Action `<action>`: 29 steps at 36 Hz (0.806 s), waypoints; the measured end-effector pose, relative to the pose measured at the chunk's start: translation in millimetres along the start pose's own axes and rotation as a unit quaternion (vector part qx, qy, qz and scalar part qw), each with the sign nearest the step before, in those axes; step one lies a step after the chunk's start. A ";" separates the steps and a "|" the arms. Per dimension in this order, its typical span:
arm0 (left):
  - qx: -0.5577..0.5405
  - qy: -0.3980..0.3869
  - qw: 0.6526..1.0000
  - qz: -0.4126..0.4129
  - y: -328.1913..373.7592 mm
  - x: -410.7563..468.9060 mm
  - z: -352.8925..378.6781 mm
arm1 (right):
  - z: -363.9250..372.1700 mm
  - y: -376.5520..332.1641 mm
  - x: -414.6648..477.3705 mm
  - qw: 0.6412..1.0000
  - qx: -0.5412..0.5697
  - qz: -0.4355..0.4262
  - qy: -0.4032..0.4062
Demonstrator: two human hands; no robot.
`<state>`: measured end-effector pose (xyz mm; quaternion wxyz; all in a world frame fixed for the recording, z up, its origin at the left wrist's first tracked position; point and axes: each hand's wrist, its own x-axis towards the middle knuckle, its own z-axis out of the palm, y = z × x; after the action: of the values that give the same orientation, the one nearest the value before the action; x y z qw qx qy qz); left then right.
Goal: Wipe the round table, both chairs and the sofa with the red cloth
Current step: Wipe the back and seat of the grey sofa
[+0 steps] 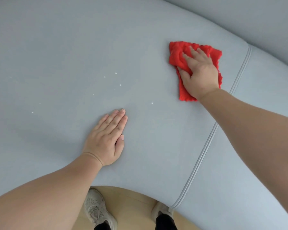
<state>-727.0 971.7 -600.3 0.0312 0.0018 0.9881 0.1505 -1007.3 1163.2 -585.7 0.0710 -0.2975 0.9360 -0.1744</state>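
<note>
R hand: I see my right hand [199,70] flat on the red cloth [176,53], fingers [194,52] straight, slightly spread, pressing it down.
Cloth: rumpled, on the sofa [56,47] seat, just left of the piped seam [204,146].
L hand: left hand [106,136] palm-down on bare seat, fingers pressed together, well apart from the cloth.
Specks: white bits [120,85] scattered above & left of L hand (can't tell what they are).
Below: pale shoes [96,209] on tan floor [131,200].

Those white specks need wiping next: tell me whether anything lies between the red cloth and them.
Nothing visible does. The red cloth, pressed under the right hand, has bare sofa seat between it and the white specks to its left. The left hand rests flat nearer the front edge, off that line.
</note>
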 end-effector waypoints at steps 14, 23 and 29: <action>-0.007 0.002 1.000 -0.004 5.3 -2.2 -7.0 | 34.7 -73.7 -100.3 0.996 -0.015 -0.086 -0.006; -0.043 0.016 0.999 -0.019 2.7 -9.3 -18.3 | 50.5 -106.5 -157.9 0.996 -0.016 -0.091 0.010; -0.020 0.014 0.999 -0.039 -20.2 -46.4 -29.3 | 63.0 -131.5 -200.2 0.994 -0.012 -0.108 0.024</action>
<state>-682.4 943.0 -575.6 0.0230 -0.0398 0.9846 0.1688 -759.7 1161.5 -589.9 0.0260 -0.3935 0.9017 -0.1769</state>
